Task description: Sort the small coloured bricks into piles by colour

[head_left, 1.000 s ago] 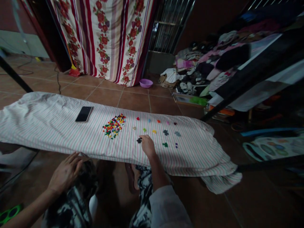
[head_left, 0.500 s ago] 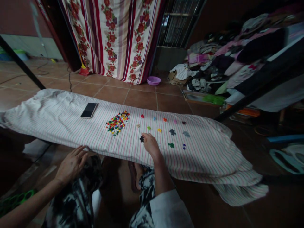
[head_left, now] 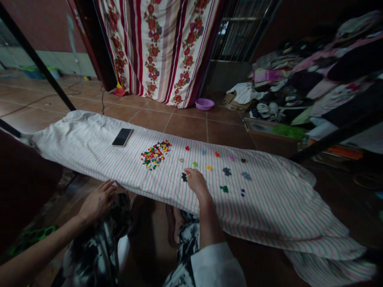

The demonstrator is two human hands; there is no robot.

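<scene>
On the striped cloth (head_left: 125, 171), a mixed heap of small coloured beads (head_left: 155, 154) lies left of several little single-colour groups. My right hand (head_left: 197, 183) is beside the black group (head_left: 184, 177), fingers drawn together; whatever is between the fingertips is too small to make out. Just beyond that hand are a lime-green group (head_left: 194, 164) and a yellow group (head_left: 209, 168). To its right sit a dark grey group (head_left: 226, 171), a green group (head_left: 224, 189) and purple beads (head_left: 242, 193). At the near cloth edge rests my left hand (head_left: 98, 201), open, holding nothing.
A phone (head_left: 122, 137) lies on the cloth left of the beads. Dark poles (head_left: 44, 71) rise at both ends of the cloth-covered surface. Behind are a floral curtain (head_left: 167, 52), a purple basin (head_left: 204, 104) and piled clothes (head_left: 275, 79).
The view has swung a little, so the scene sits farther right. My right hand stays by the black group, more of which shows now. My left hand remains at the cloth edge.
</scene>
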